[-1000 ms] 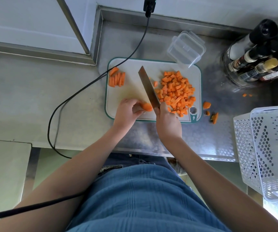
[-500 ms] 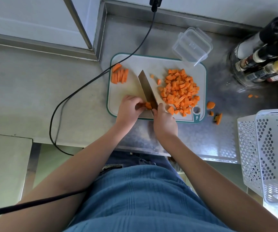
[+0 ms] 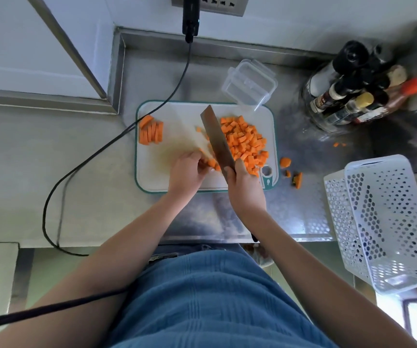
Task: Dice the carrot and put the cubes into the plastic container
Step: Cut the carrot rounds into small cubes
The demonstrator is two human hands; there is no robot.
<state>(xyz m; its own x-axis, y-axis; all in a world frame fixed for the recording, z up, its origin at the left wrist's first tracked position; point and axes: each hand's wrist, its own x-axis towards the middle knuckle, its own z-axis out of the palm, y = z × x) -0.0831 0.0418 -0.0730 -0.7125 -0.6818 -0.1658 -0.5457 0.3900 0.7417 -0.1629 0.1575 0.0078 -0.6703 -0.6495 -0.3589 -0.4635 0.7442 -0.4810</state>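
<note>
A white cutting board [image 3: 177,116] with a teal rim lies on the steel counter. My right hand [image 3: 246,189] grips the knife [image 3: 217,139], whose blade stands on the board just left of a pile of carrot cubes [image 3: 246,141]. My left hand [image 3: 186,172] holds a few small carrot pieces [image 3: 211,163] against the blade's left side, fingers curled over them. Several carrot sticks [image 3: 151,131] lie in a row at the board's far left. A clear plastic container [image 3: 250,84] sits empty beyond the board's far right corner.
Carrot ends [image 3: 290,169] lie on the counter right of the board. Bottles [image 3: 353,86] stand at the back right. A white perforated basket [image 3: 383,222] hangs over the counter's right front. A black cable [image 3: 127,131] runs from the wall socket past the board's left corner.
The carrot piece under my left hand has been cut into smaller bits. The knife has stayed between my left hand and the cube pile, chopping there.
</note>
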